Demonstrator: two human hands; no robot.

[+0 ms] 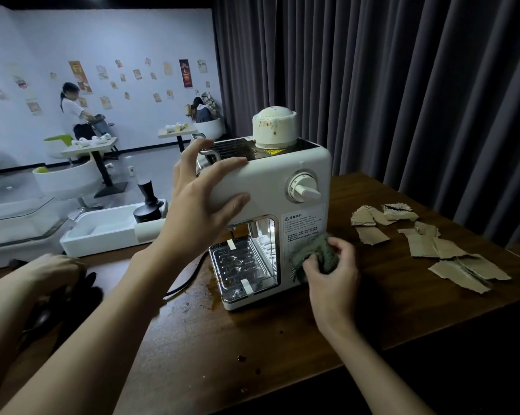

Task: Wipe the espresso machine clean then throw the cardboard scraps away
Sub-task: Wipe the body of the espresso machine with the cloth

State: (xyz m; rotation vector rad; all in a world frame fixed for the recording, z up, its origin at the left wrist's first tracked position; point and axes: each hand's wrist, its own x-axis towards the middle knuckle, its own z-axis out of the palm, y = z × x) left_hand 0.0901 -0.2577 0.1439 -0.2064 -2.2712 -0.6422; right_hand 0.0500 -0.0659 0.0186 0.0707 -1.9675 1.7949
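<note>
A white espresso machine (270, 181) stands on a dark wooden table (252, 339), its domed top cap (275, 127) speckled with brown stains. My left hand (201, 205) grips the machine's upper left corner, fingers spread over the top edge. My right hand (333, 274) holds a grey-green cloth (315, 256) pressed against the machine's lower right front, beside the drip tray opening. Several torn cardboard scraps (432, 247) lie on the table to the right of the machine, apart from both hands.
Brown liquid is smeared on the table at the machine's left foot (213, 295), next to a black cord (189, 277). A white tray (103, 232) and a black tamper (148, 202) sit at the left. Another arm (52, 274) rests at the far left. Dark curtains (402, 100) hang behind.
</note>
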